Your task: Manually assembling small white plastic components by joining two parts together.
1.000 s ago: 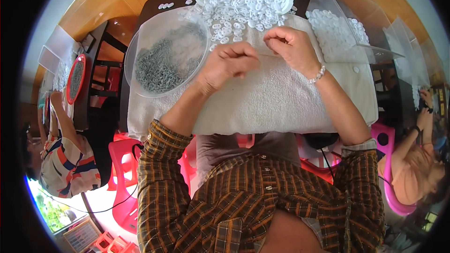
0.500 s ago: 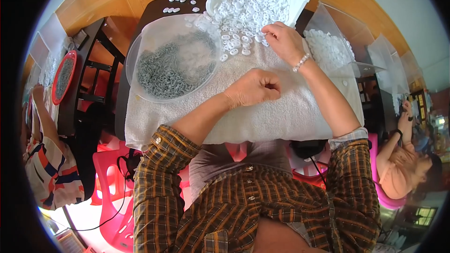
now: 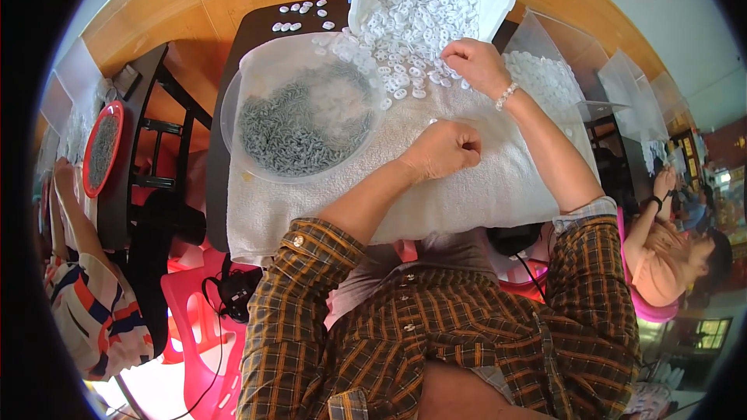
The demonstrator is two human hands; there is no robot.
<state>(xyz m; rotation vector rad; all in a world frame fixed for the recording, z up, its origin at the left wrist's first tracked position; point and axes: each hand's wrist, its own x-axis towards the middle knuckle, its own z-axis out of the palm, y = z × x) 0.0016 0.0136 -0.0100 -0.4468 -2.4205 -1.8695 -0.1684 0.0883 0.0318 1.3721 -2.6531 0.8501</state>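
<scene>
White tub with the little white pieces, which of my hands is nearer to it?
Right. Your right hand is by the near side of the white tub; your left hand is closer to your body, above the white towel.

"What shirt is it?"
"A dark brown plaid shirt [image 3: 475, 330], crossed with orange and pale lines."
"And the sleeves [image 3: 284, 323]?"
"The left cuff [image 3: 331, 238] carries a shiny button [image 3: 298, 240]; the right shows a pale band [image 3: 585, 212]."
"Anything else?"
"A pale beaded bracelet [image 3: 506, 96] on the right, and greyish trousers [image 3: 461, 255]."
</scene>
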